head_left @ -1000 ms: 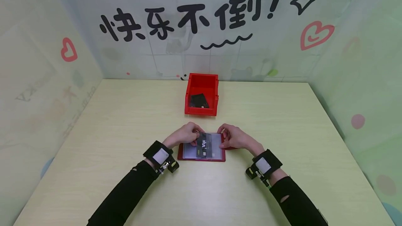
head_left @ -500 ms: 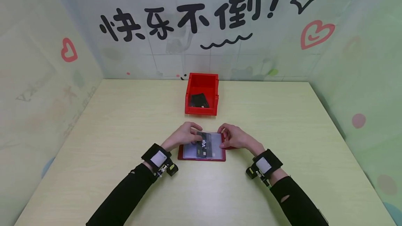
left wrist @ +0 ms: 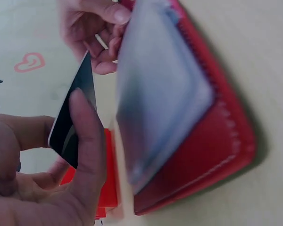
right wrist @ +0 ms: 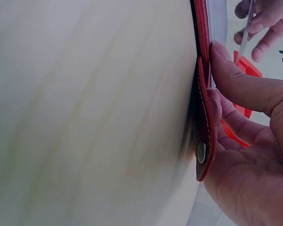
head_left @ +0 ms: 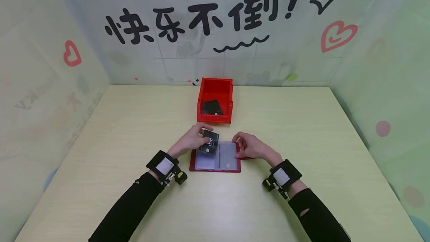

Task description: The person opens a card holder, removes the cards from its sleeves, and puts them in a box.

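Observation:
My left hand (head_left: 192,138) pinches a dark card (head_left: 211,148) with light print, thumb on its face and fingers behind. The card tilts over the upper left of an open red card holder (head_left: 193,164) with clear plastic sleeves (head_left: 228,161). In the left wrist view the card (left wrist: 66,136) stands apart from the sleeve pages. My right hand (head_left: 251,147) grips the holder's right edge, thumb on the sleeve side. A stitched red strap with a metal snap (right wrist: 201,151) sticks out beneath that hand in the right wrist view.
Behind the holder stands a red plastic bin (head_left: 218,88) with dark cards (head_left: 213,107) inside. The pale wooden table (head_left: 215,208) reaches back to a printed backdrop (head_left: 141,62) that also encloses both sides.
The dark card has come off the holder's sleeve page, carried up and left by my left hand. It now tilts, and the page beneath shows clear plastic. My right hand keeps its place.

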The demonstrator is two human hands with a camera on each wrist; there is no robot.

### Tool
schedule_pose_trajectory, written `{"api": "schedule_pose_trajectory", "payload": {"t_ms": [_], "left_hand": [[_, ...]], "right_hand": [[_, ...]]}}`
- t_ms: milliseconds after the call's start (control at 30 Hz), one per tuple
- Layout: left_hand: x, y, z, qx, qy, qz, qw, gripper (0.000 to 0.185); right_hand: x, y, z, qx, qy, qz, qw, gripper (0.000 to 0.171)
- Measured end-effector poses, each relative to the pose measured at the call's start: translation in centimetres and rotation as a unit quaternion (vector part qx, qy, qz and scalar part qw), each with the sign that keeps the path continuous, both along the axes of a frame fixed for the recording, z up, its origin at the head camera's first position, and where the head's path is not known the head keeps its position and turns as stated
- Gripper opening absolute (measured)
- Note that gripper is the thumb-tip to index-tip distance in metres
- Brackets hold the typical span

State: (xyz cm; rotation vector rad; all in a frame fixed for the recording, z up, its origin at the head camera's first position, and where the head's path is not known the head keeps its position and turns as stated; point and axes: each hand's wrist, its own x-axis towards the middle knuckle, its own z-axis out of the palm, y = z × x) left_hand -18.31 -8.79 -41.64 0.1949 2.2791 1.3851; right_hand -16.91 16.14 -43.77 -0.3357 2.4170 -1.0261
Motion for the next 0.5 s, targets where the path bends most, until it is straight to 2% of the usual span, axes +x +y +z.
{"api": "schedule_pose_trajectory", "payload": {"t_ms": [133,367,500], "left_hand": [[-0.7,-0.3,0.8,0.038,-0.004,0.000,0.9993,0.043],[-1.8,0.0,2.0,0.046,0.038,0.078,0.9952,0.046],[-2.5,0.4,2.2,0.046,0.078,0.104,0.9904,0.038]], "right_hand": [[0.0,0.0,0.0,-0.003,-0.002,-0.001,1.000,0.048],[0.1,0.1,-0.1,-0.007,0.001,-0.001,1.000,0.048],[0.1,0.2,-0.1,-0.009,0.003,0.003,1.000,0.047]]}}
